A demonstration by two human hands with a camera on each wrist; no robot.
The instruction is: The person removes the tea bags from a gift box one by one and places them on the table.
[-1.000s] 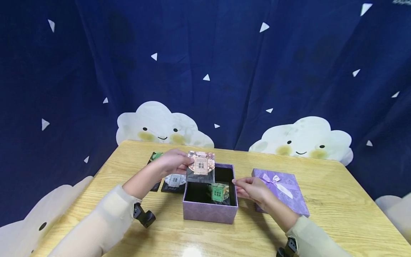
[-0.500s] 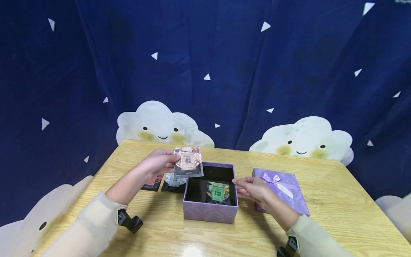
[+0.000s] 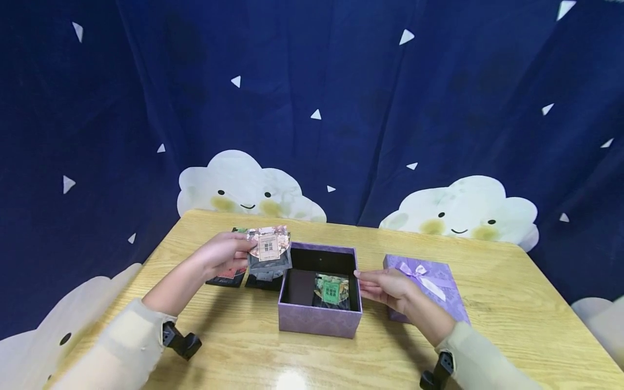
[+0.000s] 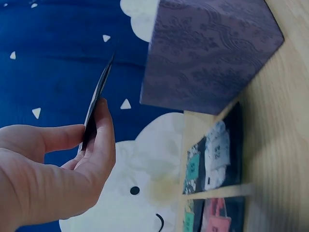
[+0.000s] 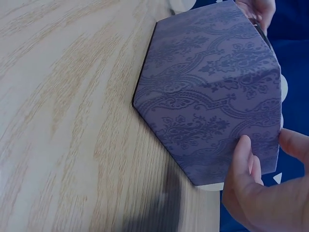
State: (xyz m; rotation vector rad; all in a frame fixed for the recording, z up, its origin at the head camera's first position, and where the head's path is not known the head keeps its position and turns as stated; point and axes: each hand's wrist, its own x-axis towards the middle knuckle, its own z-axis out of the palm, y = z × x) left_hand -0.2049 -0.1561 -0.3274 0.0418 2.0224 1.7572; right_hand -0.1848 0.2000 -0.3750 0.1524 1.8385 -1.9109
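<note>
My left hand (image 3: 226,253) pinches a tea sachet (image 3: 269,249) with a pink floral label between thumb and fingers. It is held up left of the purple gift box (image 3: 319,320); in the left wrist view the sachet (image 4: 98,94) shows edge-on. The box stands uncovered, and a green-labelled tea sachet (image 3: 332,291) lies in its right part. My right hand (image 3: 385,287) holds the box's right wall, its thumb at the rim and its fingers (image 5: 244,157) against the outside.
Several black tea sachets lie on the table left of the box, among them a red-labelled one (image 4: 217,221) and a silver-labelled one (image 4: 219,153). The purple lid (image 3: 450,303) with its ribbon bow sits to the right, partly behind my right hand. A dark blue curtain (image 3: 273,119) hangs behind.
My left hand has carried the floral-labelled sachet left, from over the box to above the sachets on the table. The right hand stays at the box wall.
</note>
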